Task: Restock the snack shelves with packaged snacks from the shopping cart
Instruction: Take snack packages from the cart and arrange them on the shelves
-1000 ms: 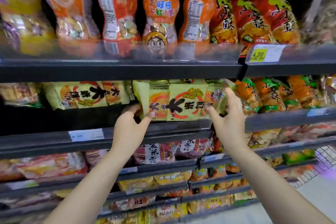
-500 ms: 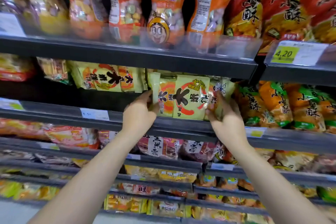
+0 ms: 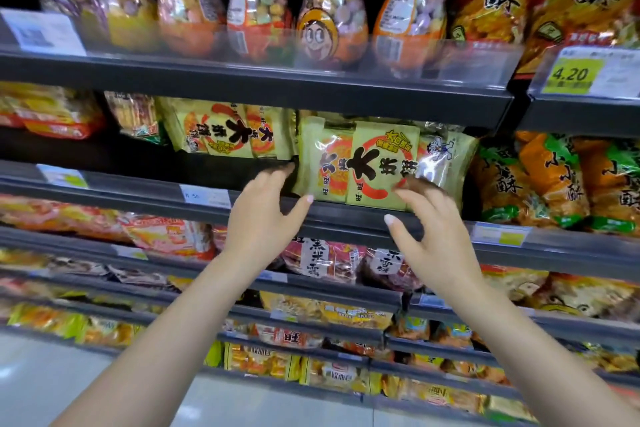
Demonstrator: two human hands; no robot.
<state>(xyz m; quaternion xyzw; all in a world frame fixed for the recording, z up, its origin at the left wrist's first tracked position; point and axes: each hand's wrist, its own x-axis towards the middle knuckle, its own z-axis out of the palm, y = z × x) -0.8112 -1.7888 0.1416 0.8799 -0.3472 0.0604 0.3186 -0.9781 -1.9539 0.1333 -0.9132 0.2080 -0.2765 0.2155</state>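
Where hands spread, yellow pack between

Light falls bright and even on the packs from overhead, yet the recess behind the yellow cracker pack lies in deep shadow. Glare streaks its wrapper and the clear strip below the orange bottles. My fingertips smear with motion blur. Toward the frame edges the shelf rails bow and soften.
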